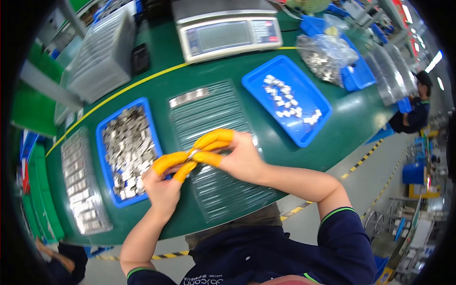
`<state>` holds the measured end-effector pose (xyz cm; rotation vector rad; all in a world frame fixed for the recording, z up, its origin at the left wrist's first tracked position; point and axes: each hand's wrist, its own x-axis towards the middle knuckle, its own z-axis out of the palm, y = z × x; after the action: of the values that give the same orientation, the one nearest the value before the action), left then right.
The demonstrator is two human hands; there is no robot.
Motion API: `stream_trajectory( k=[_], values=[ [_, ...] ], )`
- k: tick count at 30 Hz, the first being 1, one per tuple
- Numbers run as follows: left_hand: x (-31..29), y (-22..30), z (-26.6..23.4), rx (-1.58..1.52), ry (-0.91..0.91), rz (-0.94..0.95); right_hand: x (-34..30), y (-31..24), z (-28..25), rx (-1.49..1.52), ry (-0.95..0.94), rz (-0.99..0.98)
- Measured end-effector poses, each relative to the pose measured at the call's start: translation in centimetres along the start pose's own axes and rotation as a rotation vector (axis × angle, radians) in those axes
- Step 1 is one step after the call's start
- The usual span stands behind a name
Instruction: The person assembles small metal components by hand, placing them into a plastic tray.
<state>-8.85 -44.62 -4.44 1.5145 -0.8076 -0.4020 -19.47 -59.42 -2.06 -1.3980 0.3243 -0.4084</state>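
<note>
My left hand (165,179) and my right hand (233,156) meet over a ridged clear plastic tray (209,116). Yellow finger covers are on the thumb and fingers of both. Pinched between the fingertips of the two hands is a small silver metal part (192,153), mostly hidden by them. A short row of silver metal pieces (189,98) lies in the tray's far slot. Left of it stands a blue tray (151,121) heaped with silver metal pieces. To the right, another blue tray (304,102) holds small white parts.
A weighing scale (223,40) stands at the back. Behind left are stacked clear trays (102,52) and a black object (140,58). A filled clear tray (80,183) lies far left. Plastic bags of parts (320,61) sit back right. Other people (418,107) are beyond the table.
</note>
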Motion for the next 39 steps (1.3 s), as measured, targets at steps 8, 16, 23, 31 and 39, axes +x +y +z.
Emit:
stream_trajectory(
  k=[8,16,23,31,39],
  values=[
    [0.0,0.3,-0.7,0.025,0.11,0.111,0.4,0.7,0.3,0.104,-0.091,0.035],
    [0.0,0.6,-0.2,0.062,0.083,0.049,0.5,0.1,-0.6,-0.131,-0.036,-0.023],
    [0.6,0.5,-0.9,-0.147,0.053,-0.211,0.9,-0.1,-1.0,-0.146,-0.024,0.08],
    [0.7,0.8,-1.0,-0.324,0.01,-0.163,1.4,-0.5,-0.9,-0.017,-0.075,0.196],
    [0.6,0.9,-0.9,-0.195,-0.026,-0.149,1.2,-0.5,-0.7,0.06,-0.041,0.282]
  ],
)
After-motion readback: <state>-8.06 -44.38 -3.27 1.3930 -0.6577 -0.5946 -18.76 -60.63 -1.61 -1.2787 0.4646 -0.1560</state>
